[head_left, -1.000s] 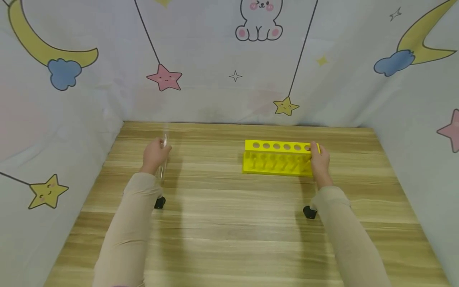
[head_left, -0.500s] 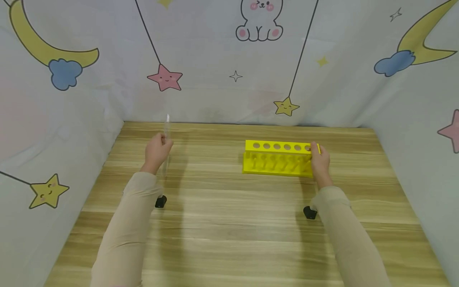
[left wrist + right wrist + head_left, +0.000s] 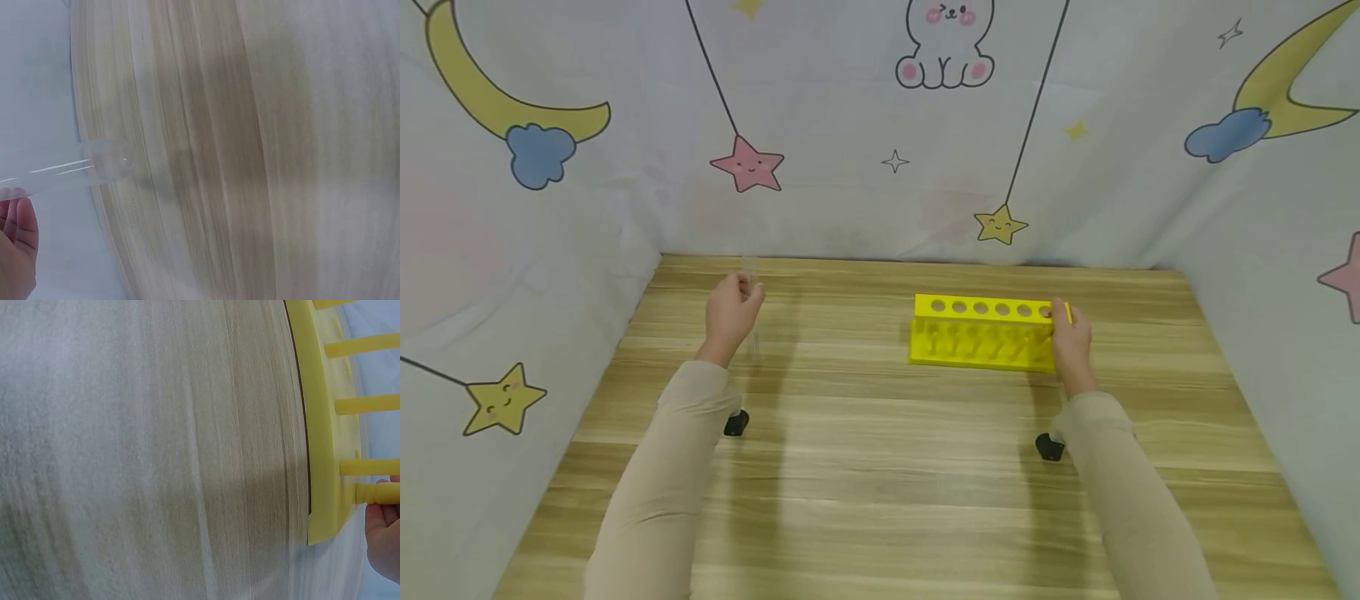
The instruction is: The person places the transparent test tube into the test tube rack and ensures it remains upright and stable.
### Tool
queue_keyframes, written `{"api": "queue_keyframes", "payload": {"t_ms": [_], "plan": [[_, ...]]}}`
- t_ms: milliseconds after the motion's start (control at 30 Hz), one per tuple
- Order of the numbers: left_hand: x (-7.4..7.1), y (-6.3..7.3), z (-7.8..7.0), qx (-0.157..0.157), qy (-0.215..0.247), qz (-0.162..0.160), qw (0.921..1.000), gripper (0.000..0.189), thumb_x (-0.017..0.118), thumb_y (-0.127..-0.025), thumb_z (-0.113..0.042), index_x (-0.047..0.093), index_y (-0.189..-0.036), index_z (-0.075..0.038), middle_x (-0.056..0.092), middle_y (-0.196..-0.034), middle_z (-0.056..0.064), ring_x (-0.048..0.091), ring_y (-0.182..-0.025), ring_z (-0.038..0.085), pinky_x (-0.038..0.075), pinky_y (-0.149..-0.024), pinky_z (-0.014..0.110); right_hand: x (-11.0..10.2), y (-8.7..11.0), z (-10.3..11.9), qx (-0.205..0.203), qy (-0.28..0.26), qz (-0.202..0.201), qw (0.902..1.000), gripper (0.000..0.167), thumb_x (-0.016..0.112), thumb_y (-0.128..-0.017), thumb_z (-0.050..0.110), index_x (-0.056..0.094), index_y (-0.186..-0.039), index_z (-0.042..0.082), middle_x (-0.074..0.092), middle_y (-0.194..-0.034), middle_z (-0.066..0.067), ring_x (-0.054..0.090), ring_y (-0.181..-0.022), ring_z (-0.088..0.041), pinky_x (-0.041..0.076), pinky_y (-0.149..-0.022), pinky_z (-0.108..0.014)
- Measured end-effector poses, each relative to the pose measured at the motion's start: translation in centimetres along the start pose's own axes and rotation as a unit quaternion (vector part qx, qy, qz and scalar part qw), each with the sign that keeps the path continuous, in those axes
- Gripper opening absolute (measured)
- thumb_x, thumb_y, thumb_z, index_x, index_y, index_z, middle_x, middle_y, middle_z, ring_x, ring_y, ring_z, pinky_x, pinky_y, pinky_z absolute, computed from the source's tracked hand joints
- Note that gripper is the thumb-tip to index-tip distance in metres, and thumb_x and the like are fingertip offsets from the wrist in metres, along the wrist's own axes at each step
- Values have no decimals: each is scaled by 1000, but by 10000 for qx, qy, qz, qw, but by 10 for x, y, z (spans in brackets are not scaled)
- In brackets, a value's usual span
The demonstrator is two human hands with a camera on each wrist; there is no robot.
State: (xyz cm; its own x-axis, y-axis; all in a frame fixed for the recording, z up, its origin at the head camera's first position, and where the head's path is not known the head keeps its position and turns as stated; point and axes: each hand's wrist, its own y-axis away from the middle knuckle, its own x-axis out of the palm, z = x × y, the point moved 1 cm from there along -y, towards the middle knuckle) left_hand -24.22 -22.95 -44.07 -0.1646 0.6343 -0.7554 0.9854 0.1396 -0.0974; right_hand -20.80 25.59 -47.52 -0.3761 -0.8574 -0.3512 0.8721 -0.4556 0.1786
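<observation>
A clear test tube (image 3: 69,167) is pinched in my left hand (image 3: 732,312), held upright over the left part of the table. Its rounded bottom end shows in the left wrist view; in the head view the tube is faint against the wood. My right hand (image 3: 1072,340) grips the right end of a yellow test tube rack (image 3: 985,308), thumb on the top plate. The rack stands on the table with a row of round holes on top and pegs below. In the right wrist view, fingers (image 3: 382,531) curl by the end post of the rack.
A wood-grain table (image 3: 880,467) spreads under both arms. White cloth walls (image 3: 820,125) printed with moons, stars and a bear close off the back and both sides. Black wrist pieces (image 3: 736,423) show below each cuff.
My left hand has risen slightly away from me, and the tube has turned from a slant to nearly upright. My right hand and the rack have stayed in place.
</observation>
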Motion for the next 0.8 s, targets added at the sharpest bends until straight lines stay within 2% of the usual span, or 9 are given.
{"api": "queue_keyframes", "payload": {"t_ms": [200,433,567,800], "plan": [[-1,1,-4,270,-51,-212,9994,35,45,-89,-32,51,-103,-1,56,-96,15,55,-88,29,44,-78,42,-1,1,-1,5,-2,124,9999,38,35,-89,52,49,-87,17,41,-88,3,36,-84,-13,31,-73,-24],[-4,3,-6,416,-41,-418,9982,28,48,-88,-28,51,-96,-2,55,-88,14,54,-82,26,43,-73,40,-1,3,0,35,-33,211,9998,45,34,-89,53,50,-95,11,42,-95,3,36,-90,-15,31,-76,-24],[-5,5,-8,484,49,-496,9976,26,48,-88,-27,50,-94,-1,54,-87,14,54,-82,27,44,-74,39,-1,2,-1,56,-62,202,9998,48,35,-88,53,50,-99,8,42,-94,3,36,-88,-14,31,-75,-24],[-6,7,-9,571,25,-672,9961,25,46,-89,-27,49,-88,-3,55,-84,14,56,-79,27,45,-72,39,0,0,-2,81,-92,122,9999,40,36,-88,52,49,-89,14,38,-84,3,35,-78,-10,31,-69,-23]]}}
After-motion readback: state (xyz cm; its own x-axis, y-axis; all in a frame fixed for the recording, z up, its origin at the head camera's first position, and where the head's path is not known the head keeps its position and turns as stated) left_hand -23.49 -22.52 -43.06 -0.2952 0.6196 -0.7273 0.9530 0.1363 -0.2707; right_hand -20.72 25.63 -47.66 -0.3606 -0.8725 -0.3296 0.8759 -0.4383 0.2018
